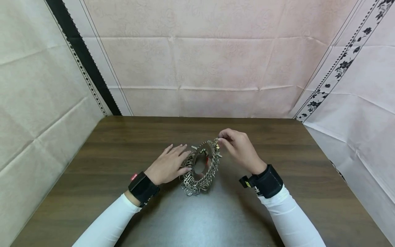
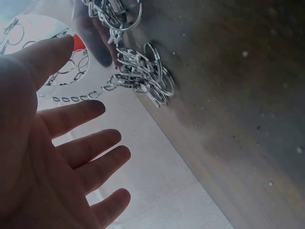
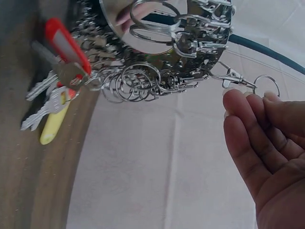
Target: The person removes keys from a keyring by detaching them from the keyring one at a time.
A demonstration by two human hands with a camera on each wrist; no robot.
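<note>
A round metal holder (image 1: 200, 164) with a shiny, mirror-like middle stands on the table, hung all round with key rings (image 1: 192, 190) and small clasps. My left hand (image 1: 169, 164) is beside its left side, fingers spread and straight, with the thumb tip over the rings. At the upper right of the holder, my right hand (image 1: 239, 149) pinches a split key ring (image 3: 267, 82) between thumb and fingertips. A silver snap clasp (image 3: 233, 78) joins that ring to the holder's edge. The left palm (image 2: 19, 181) holds nothing.
Several keys (image 3: 43, 112) with a red tag (image 3: 70, 46) and a yellow tag (image 3: 54, 125) hang from the holder. The brown wooden table (image 1: 148, 130) reaches back to a pale patterned cloth (image 1: 216, 61), and similar cloth hangs at both sides.
</note>
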